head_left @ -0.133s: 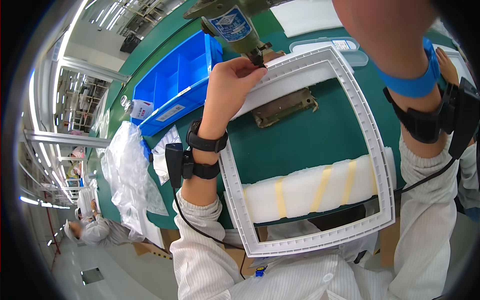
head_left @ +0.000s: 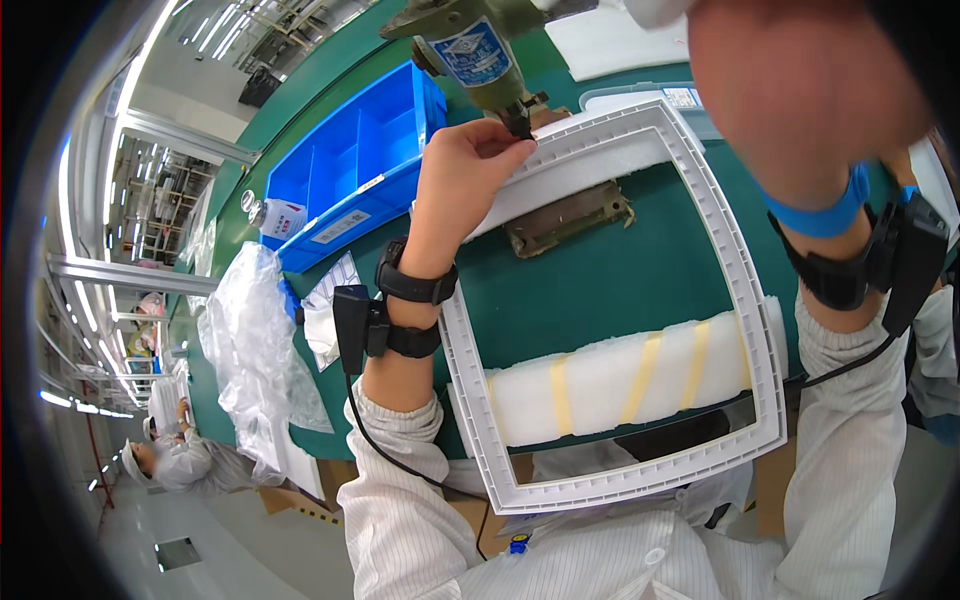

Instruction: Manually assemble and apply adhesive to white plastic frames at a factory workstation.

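Note:
A white rectangular plastic frame (head_left: 712,215) with a ribbed rim lies before me, its far left corner under the tool of a green hand press (head_left: 490,75). At that corner my left hand (head_left: 468,170) is closed, thumb and forefinger pinched together just below the press tip; whatever they hold is too small or hidden to make out. My right hand (head_left: 800,90) is raised high at the upper right, large and blurred, a blue band (head_left: 822,210) round its wrist. Its fingers run out of the picture at the top, so their grip is not visible.
White foam padding (head_left: 600,385) with yellow tape strips supports the frame's near side. A blue divided bin (head_left: 350,150) stands left of the press, above a crumpled clear plastic bag (head_left: 255,350). A green-brown metal base (head_left: 565,220) shows inside the frame. Co-workers appear at left and right.
My right hand has come lower and slightly right, covering more of the clear plastic box behind the frame. My left hand keeps its pinch at the frame's corner.

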The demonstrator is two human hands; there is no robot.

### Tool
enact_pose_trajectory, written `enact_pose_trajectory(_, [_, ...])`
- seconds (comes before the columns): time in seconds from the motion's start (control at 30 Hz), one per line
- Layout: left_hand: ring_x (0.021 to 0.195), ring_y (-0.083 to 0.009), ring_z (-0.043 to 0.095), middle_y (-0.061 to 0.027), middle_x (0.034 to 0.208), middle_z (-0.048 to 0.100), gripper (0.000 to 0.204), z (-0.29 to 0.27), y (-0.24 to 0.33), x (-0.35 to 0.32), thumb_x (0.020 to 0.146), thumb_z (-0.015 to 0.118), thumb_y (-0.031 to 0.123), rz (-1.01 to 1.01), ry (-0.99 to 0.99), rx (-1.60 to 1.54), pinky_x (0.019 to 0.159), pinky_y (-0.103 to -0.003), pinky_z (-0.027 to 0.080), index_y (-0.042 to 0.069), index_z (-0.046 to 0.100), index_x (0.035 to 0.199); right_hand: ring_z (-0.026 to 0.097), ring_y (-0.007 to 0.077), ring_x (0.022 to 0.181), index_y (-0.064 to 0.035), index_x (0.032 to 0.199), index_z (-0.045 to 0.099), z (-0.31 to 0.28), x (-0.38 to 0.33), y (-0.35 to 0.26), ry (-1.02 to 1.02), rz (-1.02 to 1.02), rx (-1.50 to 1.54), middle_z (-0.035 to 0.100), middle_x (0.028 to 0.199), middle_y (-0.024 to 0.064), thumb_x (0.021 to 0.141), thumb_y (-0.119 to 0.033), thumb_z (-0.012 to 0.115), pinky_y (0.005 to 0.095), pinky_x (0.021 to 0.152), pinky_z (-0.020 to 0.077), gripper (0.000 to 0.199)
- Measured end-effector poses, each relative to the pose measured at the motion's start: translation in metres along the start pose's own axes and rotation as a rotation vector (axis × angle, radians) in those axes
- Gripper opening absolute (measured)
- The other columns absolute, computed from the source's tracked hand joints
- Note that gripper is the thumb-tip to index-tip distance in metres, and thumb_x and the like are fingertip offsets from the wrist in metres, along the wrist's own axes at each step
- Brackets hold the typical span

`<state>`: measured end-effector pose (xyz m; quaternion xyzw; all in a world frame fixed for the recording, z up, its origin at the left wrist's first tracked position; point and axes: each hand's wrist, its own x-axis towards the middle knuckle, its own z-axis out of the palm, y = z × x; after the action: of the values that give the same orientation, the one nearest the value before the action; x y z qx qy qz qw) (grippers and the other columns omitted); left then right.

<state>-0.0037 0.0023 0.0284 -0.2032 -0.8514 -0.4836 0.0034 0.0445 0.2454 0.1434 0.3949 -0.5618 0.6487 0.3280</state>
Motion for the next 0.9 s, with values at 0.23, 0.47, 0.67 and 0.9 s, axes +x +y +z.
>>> enact_pose_trajectory(0.23, [0.066, -0.0111, 0.059, -0.0113, 0.075, 0.071, 0.026, 0.001, -0.002, -0.001, 0.08, 0.074, 0.016, 0.011, -0.013, 0.026, 0.063, -0.026, 0.047, -0.008, 0.069, 0.088, 0.04, 0.02, 0.07, -0.0073, 0.079, 0.05, 0.003, -0.037, -0.02, -0.293, -0.049, -0.025, 0.049, 0.077, 0.0076, 0.089, -0.038, 0.044, 0.0431, 0.079, 0.0322, 0.033])
enact_pose_trajectory(0.47, [0.07, -0.0173, 0.067, -0.0156, 0.078, 0.071, 0.029, 0.0, -0.003, 0.001, 0.078, 0.075, 0.018, 0.033, 0.006, 0.06, 0.068, -0.029, 0.051, -0.008, 0.07, 0.09, 0.042, 0.0195, 0.068, -0.008, 0.078, 0.054, 0.007, -0.067, -0.016, -0.392, -0.073, -0.076, 0.05, 0.073, 0.0064, 0.09, -0.038, 0.046, 0.0434, 0.08, 0.0325, 0.033])
enact_pose_trajectory(0.67, [0.071, -0.0101, 0.058, -0.0082, 0.079, 0.07, 0.028, 0.001, -0.008, 0.001, 0.082, 0.074, 0.018, 0.054, -0.004, 0.094, 0.069, -0.026, 0.048, -0.007, 0.071, 0.094, 0.048, 0.0214, 0.063, -0.004, 0.074, 0.059, 0.003, -0.084, -0.007, -0.408, -0.161, -0.178, 0.055, 0.069, 0.0067, 0.085, -0.03, 0.051, 0.045, 0.079, 0.0394, 0.029])
enact_pose_trajectory(0.9, [0.072, -0.0116, 0.06, -0.0094, 0.079, 0.07, 0.029, 0.001, -0.01, 0.001, 0.082, 0.074, 0.019, 0.063, -0.009, 0.076, 0.069, -0.026, 0.048, -0.007, 0.071, 0.094, 0.049, 0.0244, 0.06, -0.0006, 0.07, 0.061, 0.002, -0.095, 0.002, -0.417, -0.241, -0.203, 0.056, 0.066, 0.0087, 0.074, -0.021, 0.053, 0.0452, 0.075, 0.0444, 0.022])
